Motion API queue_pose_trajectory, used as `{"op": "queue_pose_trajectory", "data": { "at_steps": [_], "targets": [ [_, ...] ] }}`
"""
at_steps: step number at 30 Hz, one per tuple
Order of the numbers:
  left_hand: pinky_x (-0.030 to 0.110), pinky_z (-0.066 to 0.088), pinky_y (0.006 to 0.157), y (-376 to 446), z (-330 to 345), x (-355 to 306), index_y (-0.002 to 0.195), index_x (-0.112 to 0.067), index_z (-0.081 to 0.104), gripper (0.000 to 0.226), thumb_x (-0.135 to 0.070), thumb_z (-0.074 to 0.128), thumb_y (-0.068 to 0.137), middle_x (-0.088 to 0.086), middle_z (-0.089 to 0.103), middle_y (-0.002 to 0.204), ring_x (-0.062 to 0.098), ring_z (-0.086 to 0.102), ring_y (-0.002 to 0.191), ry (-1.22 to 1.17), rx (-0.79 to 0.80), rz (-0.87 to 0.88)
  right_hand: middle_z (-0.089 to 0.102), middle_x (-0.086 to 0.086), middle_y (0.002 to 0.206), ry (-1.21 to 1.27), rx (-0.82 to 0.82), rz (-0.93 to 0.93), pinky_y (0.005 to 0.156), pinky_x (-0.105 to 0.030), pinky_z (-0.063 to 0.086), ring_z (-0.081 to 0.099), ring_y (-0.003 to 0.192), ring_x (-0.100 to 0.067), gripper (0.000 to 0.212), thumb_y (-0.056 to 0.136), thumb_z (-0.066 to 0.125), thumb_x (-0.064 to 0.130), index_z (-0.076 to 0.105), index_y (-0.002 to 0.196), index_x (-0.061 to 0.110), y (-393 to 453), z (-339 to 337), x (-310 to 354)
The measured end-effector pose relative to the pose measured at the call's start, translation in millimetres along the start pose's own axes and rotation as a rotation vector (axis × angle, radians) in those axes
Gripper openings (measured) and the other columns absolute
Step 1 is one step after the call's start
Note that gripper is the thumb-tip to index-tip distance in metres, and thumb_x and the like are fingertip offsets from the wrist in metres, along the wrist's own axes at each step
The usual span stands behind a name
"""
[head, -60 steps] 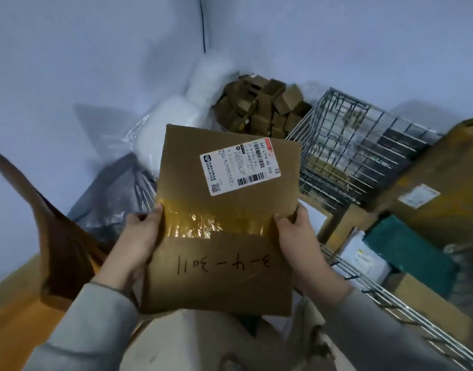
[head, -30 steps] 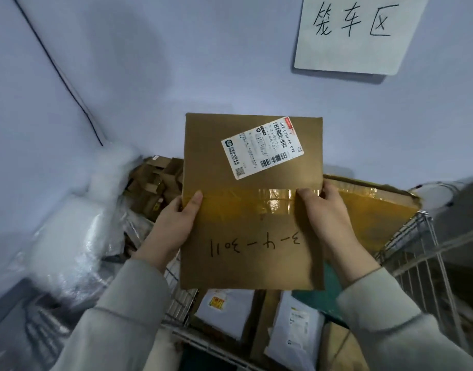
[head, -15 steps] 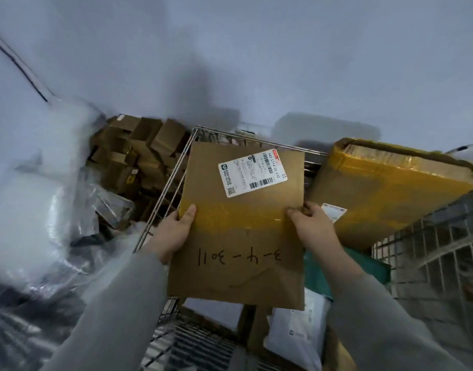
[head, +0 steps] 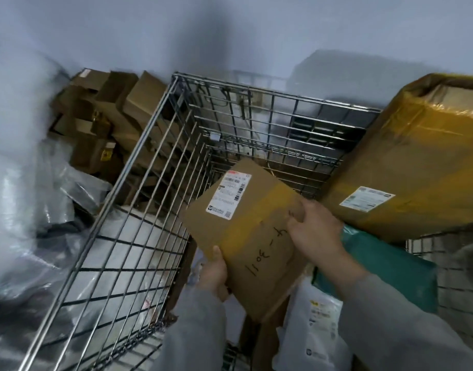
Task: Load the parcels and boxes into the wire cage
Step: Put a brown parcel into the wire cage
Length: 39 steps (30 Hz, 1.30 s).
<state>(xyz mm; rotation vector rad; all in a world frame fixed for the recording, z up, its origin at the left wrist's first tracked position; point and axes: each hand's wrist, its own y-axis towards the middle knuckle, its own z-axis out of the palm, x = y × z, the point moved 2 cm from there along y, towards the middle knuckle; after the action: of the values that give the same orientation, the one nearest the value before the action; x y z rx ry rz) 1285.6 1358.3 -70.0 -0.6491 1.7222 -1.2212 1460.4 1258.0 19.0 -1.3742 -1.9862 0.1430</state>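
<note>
A flat brown cardboard parcel [head: 246, 223] with a white shipping label and handwritten numbers is held tilted inside the wire cage [head: 139, 167]. My left hand [head: 214, 271] grips its near lower edge, thumb on top. My right hand [head: 313, 228] holds its right edge, fingers curled over the face. Below the parcel lie a green bag [head: 385, 266] and a white mailer [head: 318, 317] inside the cage.
A big box wrapped in yellow tape [head: 412, 162] leans on the cage's right side. Small brown cartons [head: 107, 113] are piled outside the cage's left wall. Clear and grey plastic bags [head: 24, 183] fill the left. A pale wall stands behind.
The parcel has dropped lower into the cage and turned, its label end now pointing away and to the left. Both hands have shifted along its edges. The view has tipped downward.
</note>
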Motion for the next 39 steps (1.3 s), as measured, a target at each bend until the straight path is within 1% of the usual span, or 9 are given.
{"op": "queue_pose_trajectory", "data": {
  "at_steps": [3, 9, 20, 22, 24, 29, 34, 36, 39],
  "targets": [
    [0.060, 0.040, 0.101, 10, 26, -4, 0.148, -0.022, 0.024, 0.056, -0.049, 0.030, 0.100, 0.019, 0.042, 0.143, 0.040, 0.042, 0.129, -0.184, -0.014, -0.068, 0.049, -0.008, 0.135, -0.063, 0.031, -0.070, 0.110, -0.045, 0.033, 0.040, 0.128, -0.028, 0.041, 0.092, 0.051, 0.037, 0.053, 0.127, 0.015, 26, 15, 0],
    [0.054, 0.041, 0.103, 45, 75, -17, 0.148, -0.009, 0.024, 0.060, -0.047, 0.029, 0.101, 0.019, 0.043, 0.143, 0.037, 0.046, 0.127, -0.376, 0.001, -0.055, 0.045, -0.006, 0.138, 0.035, 0.079, -0.101, 0.109, -0.047, 0.037, 0.039, 0.129, -0.026, 0.044, 0.093, 0.051, 0.030, 0.051, 0.133, 0.012, 67, 41, -9],
    [0.045, 0.040, 0.105, 100, 108, 5, 0.144, -0.004, 0.028, 0.060, -0.045, 0.029, 0.101, 0.017, 0.047, 0.135, 0.033, 0.047, 0.121, -0.394, -0.072, 0.017, 0.054, -0.003, 0.122, 0.064, 0.104, 0.007, 0.096, -0.038, 0.047, 0.052, 0.113, -0.021, 0.030, 0.092, 0.052, 0.022, 0.058, 0.120, 0.015, 94, 59, -61],
    [0.043, 0.046, 0.095, 107, 102, 9, 0.144, -0.001, 0.027, 0.061, -0.045, 0.029, 0.101, 0.017, 0.052, 0.125, 0.032, 0.052, 0.112, -0.347, -0.085, 0.048, 0.054, -0.003, 0.116, 0.074, 0.103, 0.007, 0.085, -0.030, 0.045, 0.051, 0.100, -0.016, 0.025, 0.093, 0.052, 0.021, 0.060, 0.115, 0.014, 96, 60, -68],
    [0.047, 0.042, 0.104, 116, 85, 18, 0.144, 0.000, 0.027, 0.067, -0.049, 0.029, 0.099, 0.020, 0.047, 0.136, 0.035, 0.048, 0.122, -0.260, -0.094, 0.059, 0.052, -0.002, 0.113, 0.070, 0.102, -0.002, 0.081, -0.027, 0.040, 0.050, 0.098, -0.016, 0.025, 0.093, 0.050, 0.019, 0.060, 0.115, 0.013, 97, 61, -72],
    [0.054, 0.042, 0.103, 110, 21, 36, 0.134, 0.005, 0.038, 0.062, -0.045, 0.032, 0.100, 0.016, 0.062, 0.108, 0.036, 0.056, 0.111, 0.029, -0.005, 0.113, 0.048, -0.007, 0.132, 0.109, 0.063, 0.011, 0.102, -0.041, 0.044, 0.048, 0.121, -0.024, 0.042, 0.092, 0.050, 0.021, 0.049, 0.134, 0.015, 94, 62, -63],
    [0.043, 0.053, 0.090, 99, -35, 49, 0.132, -0.005, 0.047, 0.058, -0.051, 0.038, 0.097, 0.021, 0.062, 0.120, 0.032, 0.061, 0.107, 0.460, 0.014, 0.176, 0.031, -0.006, 0.152, -0.075, 0.085, 0.023, 0.110, -0.042, 0.033, 0.032, 0.138, -0.028, 0.065, 0.090, 0.053, 0.041, 0.030, 0.147, 0.020, 87, 74, -54],
    [0.050, 0.047, 0.099, 105, -60, 49, 0.136, -0.016, 0.047, 0.070, -0.065, 0.047, 0.086, 0.014, 0.060, 0.126, 0.032, 0.059, 0.113, 0.597, 0.016, 0.195, 0.043, -0.007, 0.145, -0.044, 0.199, 0.086, 0.100, -0.037, 0.041, 0.046, 0.127, -0.026, 0.062, 0.092, 0.054, 0.045, 0.032, 0.144, 0.020, 78, 85, -57],
    [0.048, 0.039, 0.107, 100, -82, 29, 0.143, -0.018, 0.039, 0.055, -0.045, 0.047, 0.096, 0.013, 0.053, 0.135, 0.033, 0.052, 0.122, 0.622, 0.070, 0.172, 0.057, -0.001, 0.131, 0.136, 0.430, 0.160, 0.091, -0.032, 0.048, 0.057, 0.111, -0.021, 0.052, 0.092, 0.059, 0.037, 0.039, 0.137, 0.023, 50, 112, -65]
  ]
}}
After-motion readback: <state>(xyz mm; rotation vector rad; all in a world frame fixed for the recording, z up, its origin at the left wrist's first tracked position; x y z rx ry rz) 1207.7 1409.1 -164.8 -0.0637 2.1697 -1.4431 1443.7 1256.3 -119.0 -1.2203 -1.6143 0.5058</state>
